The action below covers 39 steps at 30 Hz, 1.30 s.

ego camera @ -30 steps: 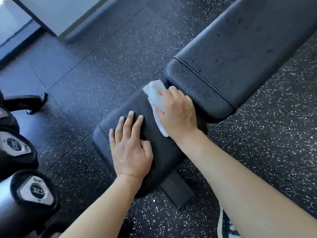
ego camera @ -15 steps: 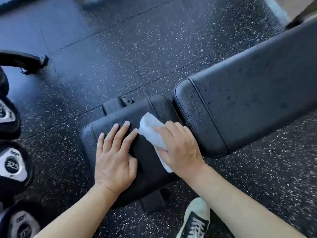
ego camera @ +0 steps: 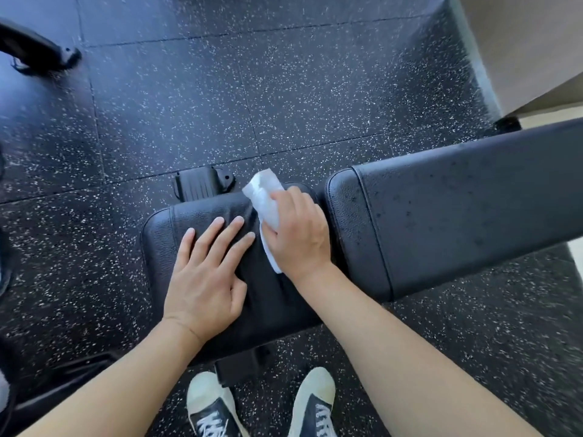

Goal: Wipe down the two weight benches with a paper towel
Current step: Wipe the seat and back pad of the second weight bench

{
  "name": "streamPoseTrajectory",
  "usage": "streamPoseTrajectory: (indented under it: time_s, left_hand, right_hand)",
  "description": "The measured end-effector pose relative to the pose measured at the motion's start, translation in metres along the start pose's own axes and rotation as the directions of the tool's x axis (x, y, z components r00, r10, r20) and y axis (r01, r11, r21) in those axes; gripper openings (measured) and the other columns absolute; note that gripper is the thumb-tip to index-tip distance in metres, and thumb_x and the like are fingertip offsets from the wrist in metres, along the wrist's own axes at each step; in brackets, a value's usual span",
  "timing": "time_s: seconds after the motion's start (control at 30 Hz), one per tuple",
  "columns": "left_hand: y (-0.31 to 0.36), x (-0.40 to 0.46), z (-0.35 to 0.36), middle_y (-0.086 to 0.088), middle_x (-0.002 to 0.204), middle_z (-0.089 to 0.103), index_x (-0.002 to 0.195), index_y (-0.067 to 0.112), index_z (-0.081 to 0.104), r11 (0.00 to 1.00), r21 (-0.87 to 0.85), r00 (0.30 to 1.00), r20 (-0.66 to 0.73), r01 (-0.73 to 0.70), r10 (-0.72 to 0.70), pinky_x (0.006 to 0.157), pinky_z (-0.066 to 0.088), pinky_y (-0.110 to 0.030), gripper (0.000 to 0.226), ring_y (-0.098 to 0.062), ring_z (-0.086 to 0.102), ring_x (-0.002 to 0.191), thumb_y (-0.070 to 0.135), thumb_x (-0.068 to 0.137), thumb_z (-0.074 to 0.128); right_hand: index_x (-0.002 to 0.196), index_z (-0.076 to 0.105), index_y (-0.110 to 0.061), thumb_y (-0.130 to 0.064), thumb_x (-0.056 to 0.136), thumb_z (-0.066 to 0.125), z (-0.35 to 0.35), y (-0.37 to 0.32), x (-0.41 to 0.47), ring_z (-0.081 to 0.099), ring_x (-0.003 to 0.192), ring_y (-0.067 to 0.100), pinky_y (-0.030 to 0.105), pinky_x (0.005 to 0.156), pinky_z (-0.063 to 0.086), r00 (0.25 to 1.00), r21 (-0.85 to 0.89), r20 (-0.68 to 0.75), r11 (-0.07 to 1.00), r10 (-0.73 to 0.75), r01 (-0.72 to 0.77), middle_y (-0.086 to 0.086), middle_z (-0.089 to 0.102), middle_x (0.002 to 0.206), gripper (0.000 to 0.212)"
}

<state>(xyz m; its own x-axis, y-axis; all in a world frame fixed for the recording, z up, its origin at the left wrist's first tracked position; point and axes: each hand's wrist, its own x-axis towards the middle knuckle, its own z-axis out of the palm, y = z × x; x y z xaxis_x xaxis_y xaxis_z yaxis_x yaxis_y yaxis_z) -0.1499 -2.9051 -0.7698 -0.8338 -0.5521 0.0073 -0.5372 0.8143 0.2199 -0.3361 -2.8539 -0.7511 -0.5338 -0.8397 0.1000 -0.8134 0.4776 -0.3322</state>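
The paper towel (ego camera: pixel 266 206) lies on the far edge of the seat pad (ego camera: pixel 271 298), pressed under my right hand (ego camera: pixel 299 234), whose fingers curl over it. My left hand (ego camera: pixel 206 275) rests flat beside it, fingers spread. The back pad (ego camera: pixel 473 216) extends to the right. My shoes (ego camera: pixel 262 408) stand on the speckled floor (ego camera: pixel 284 89).

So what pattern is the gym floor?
The floor is black with small white speckles, shown in the head view.
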Motion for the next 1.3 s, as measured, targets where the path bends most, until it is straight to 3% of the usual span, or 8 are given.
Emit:
streamPoseTrajectory:
  time_s: [0.23, 0.43, 0.63, 0.77, 0.87, 0.97, 1.07, 1.3]
  left_hand:
    - [-0.001, 0.0, 0.0, 0.001, 0.169, 0.034, 0.153, 0.023, 0.051, 1.0, -0.023, 1.0, 0.002, 0.001, -0.001, 0.128, 0.017, -0.06, 0.069, -0.029, 0.028, 0.158, 0.028, 0.084, 0.045]
    - [0.008, -0.001, -0.012, -0.002, 0.164, 0.043, 0.149, 0.022, 0.057, 1.0, -0.018, 0.999, 0.034, 0.014, -0.014, 0.124, 0.024, -0.062, 0.068, -0.033, 0.037, 0.153, 0.028, 0.082, 0.043]
    - [0.054, 0.041, -0.031, -0.01, 0.136, 0.067, 0.12, 0.009, 0.074, 0.961, -0.164, 0.972, -0.036, 0.223, -0.232, 0.106, 0.047, -0.054, 0.056, -0.041, 0.059, 0.123, 0.023, 0.079, 0.038]
    - [0.099, 0.085, -0.025, -0.009, 0.149, 0.056, 0.137, 0.012, 0.064, 0.961, -0.143, 0.971, 0.059, 0.236, -0.23, 0.111, 0.041, -0.056, 0.058, -0.036, 0.05, 0.137, 0.02, 0.082, 0.045]
    - [0.132, 0.119, -0.008, -0.004, 0.158, 0.047, 0.147, 0.017, 0.053, 0.95, -0.081, 0.951, 0.087, 0.302, -0.295, 0.118, 0.03, -0.06, 0.057, -0.03, 0.04, 0.147, 0.022, 0.091, 0.049]
    - [0.147, 0.129, 0.018, -0.004, 0.157, 0.05, 0.144, 0.016, 0.058, 0.934, -0.013, 0.934, 0.026, 0.356, -0.356, 0.122, 0.02, -0.067, 0.053, -0.029, 0.038, 0.151, 0.027, 0.093, 0.049]
    - [0.145, 0.125, 0.032, -0.002, 0.152, 0.056, 0.136, 0.016, 0.063, 0.93, -0.036, 0.927, -0.068, 0.367, -0.369, 0.123, 0.021, -0.065, 0.052, -0.028, 0.042, 0.149, 0.032, 0.09, 0.044]
    - [0.144, 0.127, 0.033, -0.001, 0.152, 0.055, 0.137, 0.015, 0.06, 0.933, -0.01, 0.927, -0.105, 0.361, -0.36, 0.124, 0.021, -0.061, 0.053, -0.027, 0.042, 0.149, 0.031, 0.088, 0.047]
  right_hand:
    - [0.11, 0.065, -0.009, -0.028, 0.082, 0.073, -0.003, -0.004, 0.002, 0.057, 0.083, 0.032, 0.045, 0.068, 0.049, 0.998, -0.07, 0.057, 0.997, -0.011, 0.015, 0.009, 0.06, 0.095, 0.035]
    - [0.106, 0.065, -0.004, -0.025, 0.087, 0.073, -0.01, 0.009, 0.009, 0.06, 0.083, 0.034, 0.046, 0.069, 0.049, 0.978, -0.016, 0.113, 0.984, -0.176, 0.178, 0.012, 0.061, 0.096, 0.029]
    - [0.109, 0.065, -0.006, -0.026, 0.092, 0.071, -0.043, 0.051, 0.012, 0.06, 0.086, 0.034, 0.047, 0.069, 0.05, 0.96, 0.054, 0.112, 0.967, -0.255, 0.251, 0.011, 0.061, 0.098, 0.026]
    - [0.107, 0.068, -0.009, -0.026, 0.088, 0.073, -0.072, 0.111, -0.014, 0.057, 0.077, 0.032, 0.044, 0.063, 0.049, 0.963, -0.017, 0.082, 0.965, -0.258, 0.26, 0.009, 0.059, 0.091, 0.026]
    - [0.101, 0.069, -0.014, -0.028, 0.091, 0.06, -0.085, 0.163, -0.028, 0.054, 0.076, 0.029, 0.041, 0.061, 0.044, 0.94, -0.094, 0.037, 0.935, -0.34, 0.342, 0.004, 0.057, 0.09, 0.019]
    - [0.107, 0.072, -0.016, -0.028, 0.094, 0.054, -0.081, 0.194, -0.035, 0.054, 0.077, 0.027, 0.039, 0.06, 0.042, 0.897, -0.081, 0.008, 0.893, -0.443, 0.442, 0.003, 0.062, 0.096, 0.026]
    - [0.108, 0.073, -0.013, -0.027, 0.093, 0.056, -0.066, 0.202, -0.023, 0.052, 0.076, 0.029, 0.038, 0.061, 0.038, 0.856, -0.048, -0.026, 0.856, -0.517, 0.515, 0.006, 0.061, 0.096, 0.026]
    - [0.1, 0.067, -0.012, -0.04, 0.094, 0.071, -0.033, 0.175, 0.065, 0.05, 0.082, 0.031, 0.043, 0.067, 0.04, 0.95, -0.013, -0.146, 0.961, -0.275, 0.276, 0.007, 0.058, 0.094, 0.028]
